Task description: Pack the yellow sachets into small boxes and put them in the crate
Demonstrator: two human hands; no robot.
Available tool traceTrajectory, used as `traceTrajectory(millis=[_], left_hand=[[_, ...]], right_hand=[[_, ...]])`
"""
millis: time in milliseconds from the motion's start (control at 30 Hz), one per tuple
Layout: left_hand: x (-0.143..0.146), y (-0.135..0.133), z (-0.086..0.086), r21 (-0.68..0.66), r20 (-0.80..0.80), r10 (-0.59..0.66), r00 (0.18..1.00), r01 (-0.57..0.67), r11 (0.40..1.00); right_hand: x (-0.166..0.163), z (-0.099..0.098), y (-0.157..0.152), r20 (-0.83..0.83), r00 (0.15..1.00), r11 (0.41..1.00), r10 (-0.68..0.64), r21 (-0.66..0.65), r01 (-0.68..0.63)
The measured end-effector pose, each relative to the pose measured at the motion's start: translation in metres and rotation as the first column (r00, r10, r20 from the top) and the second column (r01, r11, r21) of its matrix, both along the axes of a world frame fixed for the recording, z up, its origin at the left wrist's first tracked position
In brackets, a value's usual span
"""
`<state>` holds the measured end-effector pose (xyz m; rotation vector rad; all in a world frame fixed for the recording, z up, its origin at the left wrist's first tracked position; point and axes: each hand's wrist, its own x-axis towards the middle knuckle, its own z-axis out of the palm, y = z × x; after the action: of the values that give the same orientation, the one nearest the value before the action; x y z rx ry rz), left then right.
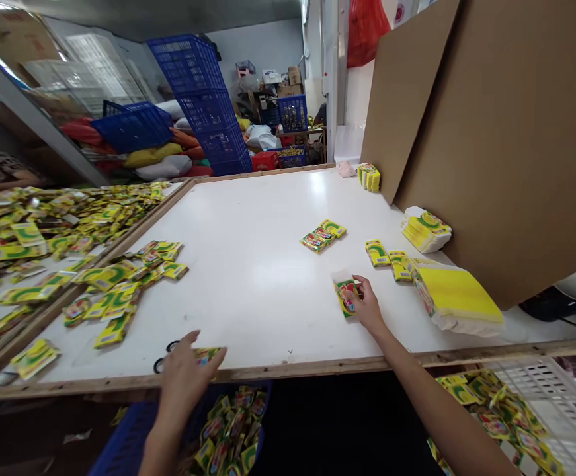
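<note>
My right hand [364,305] pinches the right side of a small yellow-and-green crayon box [346,297], which rests on the white table; a clear film edge shows at its top. Near the front edge, my left hand [186,367] is spread, thumb and fingers apart. Another small box [208,355] lies under it, partly hidden; I see no grip on it. Beside that hand are the black handles of scissors [158,365], the rest covered. Three small boxes [323,236] lie in a row farther back. Two more boxes [377,253] sit right of my right hand.
A loose pile of boxes [119,291] lies at left, beside a wooden divider [133,228] with a larger heap beyond. Stacked yellow cards [459,294] stand at right, by leaning cardboard [506,158]. Below the edge are a blue crate [133,436] and a white crate [550,390] of boxes.
</note>
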<state>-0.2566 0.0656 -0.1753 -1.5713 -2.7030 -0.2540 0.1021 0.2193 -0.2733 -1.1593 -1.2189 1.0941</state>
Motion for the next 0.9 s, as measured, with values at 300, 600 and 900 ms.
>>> traceTrajectory(millis=[300, 600, 900], left_hand=[[-0.004, -0.055, 0.012, 0.238, 0.308, 0.015, 0.951, -0.092, 0.967], [0.164, 0.066, -0.036, 0.566, 0.754, -0.583, 0.302, 0.152, 0.810], [0.166, 0.080, -0.068, 0.458, 0.868, -0.488, 0.090, 0.236, 0.857]], right_hand=[[-0.017, 0.009, -0.017, -0.156, 0.986, 0.998, 0.063, -0.007, -0.065], [-0.044, 0.014, -0.055, -0.164, 0.959, 0.973, 0.232, 0.031, -0.230], [-0.035, 0.016, -0.051, 0.106, 0.948, 0.954, 0.301, -0.031, -0.299]])
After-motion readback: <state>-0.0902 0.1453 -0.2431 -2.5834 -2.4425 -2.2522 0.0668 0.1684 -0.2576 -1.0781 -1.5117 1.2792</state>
